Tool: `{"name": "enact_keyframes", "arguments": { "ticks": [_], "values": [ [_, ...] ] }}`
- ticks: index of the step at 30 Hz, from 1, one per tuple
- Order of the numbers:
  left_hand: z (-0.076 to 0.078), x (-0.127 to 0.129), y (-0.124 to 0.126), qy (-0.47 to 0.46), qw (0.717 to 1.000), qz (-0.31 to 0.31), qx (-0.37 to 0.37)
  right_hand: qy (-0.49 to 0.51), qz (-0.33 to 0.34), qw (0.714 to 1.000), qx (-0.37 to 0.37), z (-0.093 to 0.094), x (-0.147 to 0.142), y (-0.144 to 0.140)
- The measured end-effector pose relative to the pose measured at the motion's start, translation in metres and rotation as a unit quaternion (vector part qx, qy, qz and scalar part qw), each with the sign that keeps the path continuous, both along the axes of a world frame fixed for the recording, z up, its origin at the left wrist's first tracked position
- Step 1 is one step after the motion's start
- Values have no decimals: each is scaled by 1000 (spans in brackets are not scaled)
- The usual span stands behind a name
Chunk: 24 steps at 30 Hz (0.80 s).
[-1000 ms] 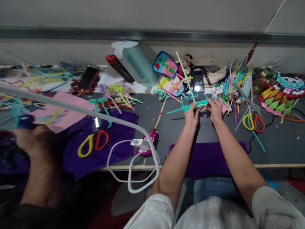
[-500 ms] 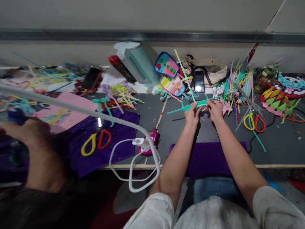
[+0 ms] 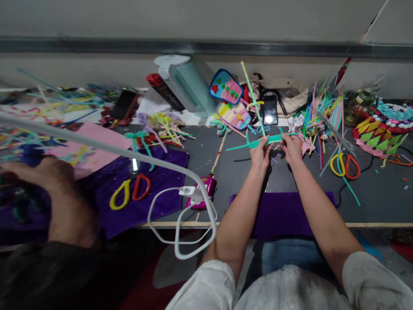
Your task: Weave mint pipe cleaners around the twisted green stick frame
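Between my two hands is a bundle of green pipe cleaners [image 3: 274,138], held level above the grey tabletop. My left hand [image 3: 260,153] pinches its left part, where loose green ends stick out to the left. On the right part, my right hand [image 3: 291,147] is closed with thumb and fingers. A tall pale-green and yellow pipe-cleaner stem [image 3: 252,92] rises beside my left fingertips; whether it is joined to the bundle I cannot tell. Beyond my hands lie two colourful pipe-cleaner panels [image 3: 226,87] and a phone [image 3: 270,110].
A co-worker's hand [image 3: 48,176], blurred, works at the left. Scissors [image 3: 344,165] lie at right, more scissors [image 3: 130,191] on purple cloth [image 3: 155,206]. A white cable [image 3: 193,172] crosses the left side. A pale green jug [image 3: 190,88] and pipe cleaners [image 3: 325,107] stand behind.
The tall stem has tipped slightly to the right. My hands keep hold of the green bundle, nearly in place. The co-worker's hand at the left has shifted to the right.
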<state>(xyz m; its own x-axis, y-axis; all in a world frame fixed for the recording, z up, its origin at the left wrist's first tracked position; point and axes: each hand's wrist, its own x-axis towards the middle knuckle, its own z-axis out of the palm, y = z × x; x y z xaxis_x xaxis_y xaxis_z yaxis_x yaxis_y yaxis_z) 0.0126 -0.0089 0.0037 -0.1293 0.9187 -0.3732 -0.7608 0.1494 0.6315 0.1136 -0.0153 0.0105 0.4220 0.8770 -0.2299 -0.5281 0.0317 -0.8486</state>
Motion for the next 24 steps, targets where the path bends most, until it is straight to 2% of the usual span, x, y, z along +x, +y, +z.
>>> {"name": "enact_keyframes", "arguments": {
  "ticks": [4, 10, 24],
  "values": [
    [1, 1, -1, -4, 1000, -5, 5, 7, -20, 1000, -4, 2, 0, -1],
    [2, -3, 0, -7, 1000, -14, 10, 29, -14, 999, -8, 5, 2, -1],
    [8, -8, 1, -27, 999, -35, 13, 88, 58, 994, -6, 12, 9, -2]
  ]
}}
